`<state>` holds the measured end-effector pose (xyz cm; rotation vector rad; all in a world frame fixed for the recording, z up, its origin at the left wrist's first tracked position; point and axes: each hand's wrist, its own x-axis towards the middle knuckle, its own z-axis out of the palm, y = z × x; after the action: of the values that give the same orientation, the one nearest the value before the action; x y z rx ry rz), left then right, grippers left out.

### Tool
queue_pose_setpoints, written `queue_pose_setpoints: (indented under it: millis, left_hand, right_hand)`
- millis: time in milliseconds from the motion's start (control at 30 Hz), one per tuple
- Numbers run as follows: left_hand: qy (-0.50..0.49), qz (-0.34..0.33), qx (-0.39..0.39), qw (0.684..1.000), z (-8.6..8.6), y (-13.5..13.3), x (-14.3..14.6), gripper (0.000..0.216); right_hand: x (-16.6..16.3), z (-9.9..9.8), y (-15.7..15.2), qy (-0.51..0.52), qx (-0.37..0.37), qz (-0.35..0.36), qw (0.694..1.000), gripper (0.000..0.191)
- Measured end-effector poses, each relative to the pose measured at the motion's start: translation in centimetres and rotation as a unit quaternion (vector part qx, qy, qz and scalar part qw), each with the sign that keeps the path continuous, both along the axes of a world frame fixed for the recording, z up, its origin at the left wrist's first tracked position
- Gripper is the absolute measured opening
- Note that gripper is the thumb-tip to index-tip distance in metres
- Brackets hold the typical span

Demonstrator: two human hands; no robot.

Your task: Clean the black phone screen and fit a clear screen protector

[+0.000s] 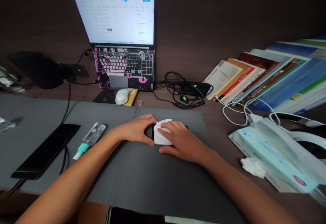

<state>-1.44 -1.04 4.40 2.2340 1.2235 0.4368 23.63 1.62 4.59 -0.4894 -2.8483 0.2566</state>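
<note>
My right hand (182, 142) presses a folded white tissue (162, 136) down onto a dark flat object (153, 132) on the grey desk mat. Most of that object is hidden under the tissue and my fingers, so I cannot tell its kind. Curved around its left end, the thumb and fingers of my left hand (139, 128) hold it in place. A ring shows on one left finger. Left of my forearm lies a small clear spray bottle (94, 133) with a mint-green neck.
A black phone (47, 151) with a cable lies at left. Behind are an open laptop (124, 61), a mouse (122, 96) and a charger (195, 88) with coiled cables. Leaning books (267, 71), a tissue pack (277, 156), a crumpled tissue (253, 167) and headphones (305, 138) occupy the right.
</note>
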Motion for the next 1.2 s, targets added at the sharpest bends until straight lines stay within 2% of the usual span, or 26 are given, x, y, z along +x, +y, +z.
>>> queue_pose_setpoints:
  millis: [100,200,300,467,633,767,833,900,1000,1100,1200]
  left_hand:
    - [-0.004,-0.020,0.010,1.000,0.0,0.0,0.0,0.052]
    - [0.001,-0.018,0.005,1.000,0.1,0.0,0.1,0.056]
    - [0.009,-0.006,-0.002,1.000,0.3,-0.1,0.1,0.065]
    - [0.025,-0.013,0.004,1.000,0.2,0.0,0.1,0.086]
    - [0.026,-0.017,0.016,0.999,-0.3,0.0,-0.3,0.102]
    - [0.028,-0.017,0.024,0.999,-0.4,-0.1,-0.3,0.113]
    - [0.024,-0.015,0.026,0.999,-0.4,-0.1,-0.3,0.108]
    - [0.018,-0.010,0.030,0.999,-0.3,-0.2,-0.1,0.093]
    - [0.018,0.003,0.050,0.999,-0.3,-0.3,0.1,0.074]
    - [0.026,0.004,0.072,0.997,-0.5,-0.3,0.3,0.076]
    - [0.029,0.004,0.089,0.996,-0.7,-0.2,0.4,0.079]
  right_hand:
    - [-0.5,0.0,-0.3,-0.014,-0.002,0.049,0.999,0.060]
    - [-0.6,0.0,-0.2,-0.013,0.006,0.010,1.000,0.050]
    - [-0.6,0.1,-0.3,-0.015,0.019,-0.009,1.000,0.046]
    - [-0.6,0.1,-0.6,-0.026,0.003,0.050,0.998,0.049]
    - [0.0,0.5,0.2,-0.007,0.032,-0.015,0.999,0.034]
    - [0.2,0.7,0.0,-0.004,0.025,-0.005,1.000,0.033]
    - [0.0,0.5,-0.4,-0.003,0.011,0.026,1.000,0.037]
    - [-0.3,0.2,-0.6,-0.005,0.003,0.048,0.999,0.046]
    - [-0.4,0.1,-0.4,-0.003,0.007,0.027,1.000,0.046]
    - [-0.3,0.3,-0.4,-0.002,0.021,-0.002,1.000,0.042]
    - [-0.4,0.4,-1.1,-0.015,0.033,0.032,0.999,0.055]
